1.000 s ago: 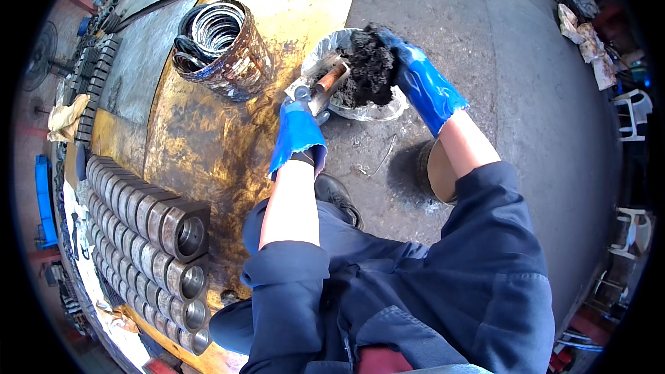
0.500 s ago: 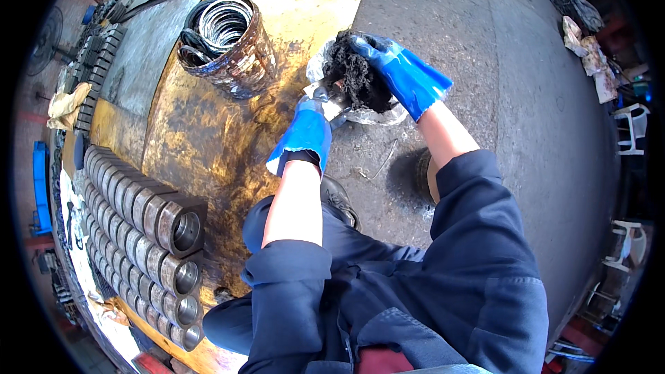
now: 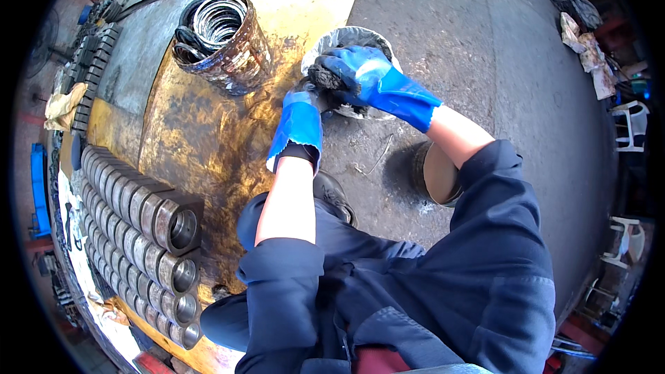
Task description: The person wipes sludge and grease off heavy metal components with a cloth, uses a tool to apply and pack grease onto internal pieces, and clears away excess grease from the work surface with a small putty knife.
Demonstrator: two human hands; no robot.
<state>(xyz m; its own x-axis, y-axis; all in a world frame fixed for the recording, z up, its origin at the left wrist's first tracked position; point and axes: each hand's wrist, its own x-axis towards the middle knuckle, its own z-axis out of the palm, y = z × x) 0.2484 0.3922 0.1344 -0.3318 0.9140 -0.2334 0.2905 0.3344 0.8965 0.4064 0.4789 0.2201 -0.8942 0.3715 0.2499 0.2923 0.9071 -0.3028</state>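
Observation:
My right hand (image 3: 377,77), in a blue rubber glove with dark smears, is closed on a black, fibrous, greasy-looking clump (image 3: 324,78). My left hand (image 3: 303,119) wears a matching glove and is just below and left of the clump. Its blackened fingers are curled; what they grip is hidden under the clump and the right hand. Behind and beneath both hands stands a round bucket (image 3: 317,47) with a pale plastic lining at its rim. Dark material shows inside it, partly covered by my right glove.
A rusty, paint-stained bucket (image 3: 239,66) full of metal rings stands at the upper left. Rows of stacked metal cylinders (image 3: 166,225) lie on the left. A round container (image 3: 442,174) sits below my right forearm. My shoe (image 3: 334,197) is on the stained floor (image 3: 215,138).
My right hand has brought the black clump left and down, off the bucket's middle, against my left hand. More of the bucket's opening shows, and the shiny piece by my left fingers is now hidden.

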